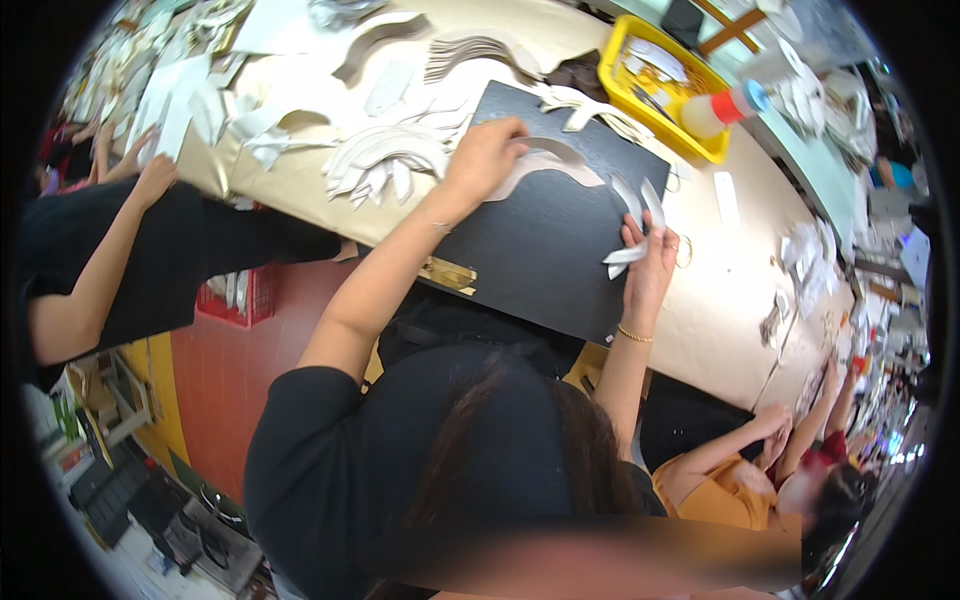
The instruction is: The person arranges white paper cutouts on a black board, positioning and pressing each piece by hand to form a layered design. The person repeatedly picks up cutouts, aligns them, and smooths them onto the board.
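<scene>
My left hand (486, 158) is at the upper left of a black board (560, 240), its fingers closed on the end of a curved grey strip (556, 150). Under that strip a beige curved piece (540, 172) lies flat on the board. Over the board's right edge my right hand (652, 262) pinches several narrow, curved whitish pieces (652, 205) that fan out from the fingers. What they are made of I cannot tell. Left of the board, a pile of white curved pieces (385, 155) lies near my left wrist.
A yellow basket (610, 65) holding small tools stands at the far right, with a bottle (708, 112) in it. More curved strips (480, 52) lie on the paper-covered table (300, 190). Other people work close by: one in black (130, 240) at left, one in orange (715, 480) at right.
</scene>
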A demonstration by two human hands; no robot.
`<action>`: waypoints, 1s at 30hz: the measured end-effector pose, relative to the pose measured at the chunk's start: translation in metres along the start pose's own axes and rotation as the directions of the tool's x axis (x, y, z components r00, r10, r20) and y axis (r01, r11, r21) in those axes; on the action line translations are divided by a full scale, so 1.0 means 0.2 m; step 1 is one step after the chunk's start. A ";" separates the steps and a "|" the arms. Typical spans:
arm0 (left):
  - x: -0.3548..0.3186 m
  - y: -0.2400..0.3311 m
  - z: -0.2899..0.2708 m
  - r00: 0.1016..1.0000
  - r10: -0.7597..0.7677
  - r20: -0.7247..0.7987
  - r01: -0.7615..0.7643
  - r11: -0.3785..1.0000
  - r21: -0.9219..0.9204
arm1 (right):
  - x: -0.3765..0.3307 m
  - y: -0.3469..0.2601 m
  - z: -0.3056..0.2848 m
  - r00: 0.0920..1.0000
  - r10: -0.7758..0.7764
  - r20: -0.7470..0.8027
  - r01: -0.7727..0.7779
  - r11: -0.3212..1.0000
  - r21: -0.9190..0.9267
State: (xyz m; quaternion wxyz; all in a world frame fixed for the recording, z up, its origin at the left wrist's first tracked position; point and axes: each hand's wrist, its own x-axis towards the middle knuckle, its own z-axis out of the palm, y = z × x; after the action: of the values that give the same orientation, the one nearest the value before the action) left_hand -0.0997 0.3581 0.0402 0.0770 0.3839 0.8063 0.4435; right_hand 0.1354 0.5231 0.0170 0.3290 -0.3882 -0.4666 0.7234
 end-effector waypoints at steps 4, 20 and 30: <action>0.00 0.12 -0.11 0.952 -0.247 0.183 0.294 0.905 -0.306 | -0.01 -0.04 0.02 0.999 -0.033 0.013 0.032 0.996 0.081; -0.44 0.21 -0.04 0.992 0.018 0.125 -0.016 1.000 -0.021 | -0.30 -0.22 0.07 0.882 0.322 0.345 -0.193 0.913 -0.361; -0.46 0.23 -0.17 0.667 -0.428 0.610 0.680 0.685 -0.262 | -0.34 -0.11 0.21 0.849 0.369 0.379 -0.115 0.828 -0.548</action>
State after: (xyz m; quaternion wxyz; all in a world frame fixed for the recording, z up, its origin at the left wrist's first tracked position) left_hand -0.0266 0.2879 0.0762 0.5098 0.1808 0.7032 0.4614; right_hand 0.1338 0.4555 0.0669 -0.0049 -0.3313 -0.6501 0.6838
